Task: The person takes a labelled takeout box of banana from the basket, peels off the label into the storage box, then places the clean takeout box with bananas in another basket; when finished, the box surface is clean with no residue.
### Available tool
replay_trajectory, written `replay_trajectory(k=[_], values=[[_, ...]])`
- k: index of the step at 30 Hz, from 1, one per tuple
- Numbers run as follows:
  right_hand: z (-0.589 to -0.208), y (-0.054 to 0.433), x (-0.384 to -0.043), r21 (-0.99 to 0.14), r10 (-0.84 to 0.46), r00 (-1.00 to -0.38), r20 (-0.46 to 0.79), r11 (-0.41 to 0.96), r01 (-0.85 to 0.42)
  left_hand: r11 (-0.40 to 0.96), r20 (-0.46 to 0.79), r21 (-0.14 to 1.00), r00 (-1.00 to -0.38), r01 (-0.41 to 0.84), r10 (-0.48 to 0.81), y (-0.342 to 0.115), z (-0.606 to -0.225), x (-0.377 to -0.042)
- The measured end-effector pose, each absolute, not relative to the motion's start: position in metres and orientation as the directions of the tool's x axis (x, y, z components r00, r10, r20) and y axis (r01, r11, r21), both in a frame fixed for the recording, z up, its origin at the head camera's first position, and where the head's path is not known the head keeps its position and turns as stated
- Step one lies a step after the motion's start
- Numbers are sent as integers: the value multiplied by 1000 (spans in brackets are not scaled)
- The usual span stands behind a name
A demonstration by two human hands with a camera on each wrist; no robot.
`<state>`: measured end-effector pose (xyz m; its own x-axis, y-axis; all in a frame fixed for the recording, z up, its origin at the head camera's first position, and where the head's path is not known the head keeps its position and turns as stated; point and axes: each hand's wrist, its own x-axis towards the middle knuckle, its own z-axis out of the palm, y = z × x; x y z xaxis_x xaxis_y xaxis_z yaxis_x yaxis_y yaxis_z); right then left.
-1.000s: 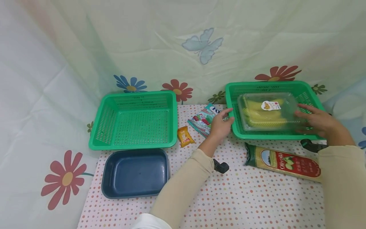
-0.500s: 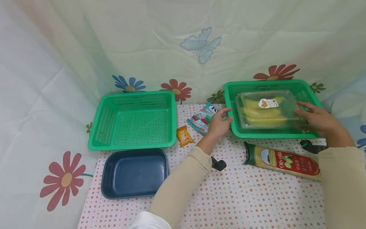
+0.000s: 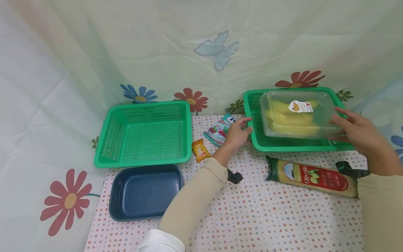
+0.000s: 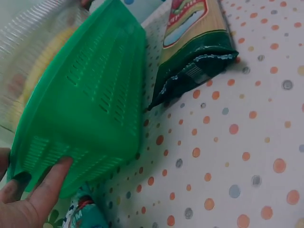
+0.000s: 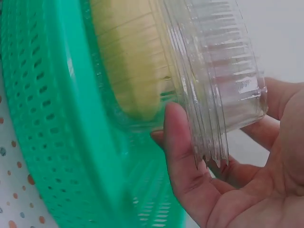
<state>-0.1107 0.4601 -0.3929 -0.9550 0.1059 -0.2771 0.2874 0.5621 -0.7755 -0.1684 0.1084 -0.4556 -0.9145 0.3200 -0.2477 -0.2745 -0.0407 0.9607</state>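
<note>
My right hand [image 3: 362, 131] grips the right end of a clear plastic box [image 5: 228, 71] holding bananas [image 3: 291, 120], with a banana-print label on its lid. The box is tilted and raised within the right green basket [image 3: 302, 148], its top overlapping the far rim in the head view. In the right wrist view the thumb and fingers clasp the box's ribbed edge. My left hand [image 3: 237, 133] pinches the left rim of that same basket, its fingers [image 4: 50, 183] against the outer wall in the left wrist view.
Left of it stand another green basket [image 3: 154, 140] and a dark blue tray [image 3: 143, 192]. Between the baskets lie a teal candy bag [image 3: 217, 131], partly behind my left hand, and a small orange packet [image 3: 200, 150]. A spaghetti pack [image 3: 315, 177] lies in front of the right basket.
My right hand has raised the box of bananas inside the basket and moved slightly right with it. The left hand keeps its place at the rim. The head view has shifted a little.
</note>
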Motion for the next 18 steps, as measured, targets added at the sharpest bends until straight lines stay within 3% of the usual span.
replay_trajectory(k=[7,18], values=[[-373,450,-90,-803,118,-968,-220,542,249,-17,-241,965,-912,-261,330,108,-455,-171],[-355,424,-41,-757,80,-979,-189,622,197,12,-247,964,-876,-267,415,100,-453,-181]])
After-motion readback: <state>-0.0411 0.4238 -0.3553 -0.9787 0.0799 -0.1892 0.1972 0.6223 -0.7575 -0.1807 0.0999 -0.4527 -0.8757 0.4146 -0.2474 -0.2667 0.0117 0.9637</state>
